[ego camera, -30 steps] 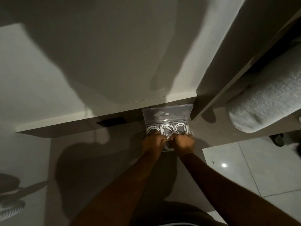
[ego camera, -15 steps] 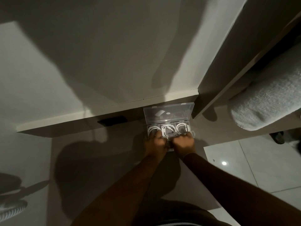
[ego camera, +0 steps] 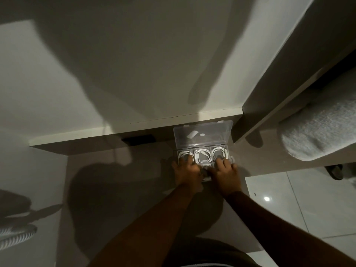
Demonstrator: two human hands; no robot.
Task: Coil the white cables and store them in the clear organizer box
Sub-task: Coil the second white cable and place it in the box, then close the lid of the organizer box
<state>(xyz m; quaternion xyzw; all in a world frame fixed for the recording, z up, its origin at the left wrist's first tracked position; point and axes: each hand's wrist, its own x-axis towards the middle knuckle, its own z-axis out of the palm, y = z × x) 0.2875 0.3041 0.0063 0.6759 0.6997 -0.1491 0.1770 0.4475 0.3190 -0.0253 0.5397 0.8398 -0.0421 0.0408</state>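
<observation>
**Over the box, both hands loosen**

On the grey table (ego camera: pixel 115 189), against the wall, the clear box (ego camera: pixel 204 153) lies with its lid (ego camera: pixel 202 134) raised. Three coiled white cables (ego camera: pixel 202 156) fill its far row. A second ago both hands were fists over the near row; now the left hand (ego camera: pixel 187 171) and right hand (ego camera: pixel 225 173) rest flatter, fingers spread onto the compartments. Whether either pinches a cable cannot be told.
</observation>
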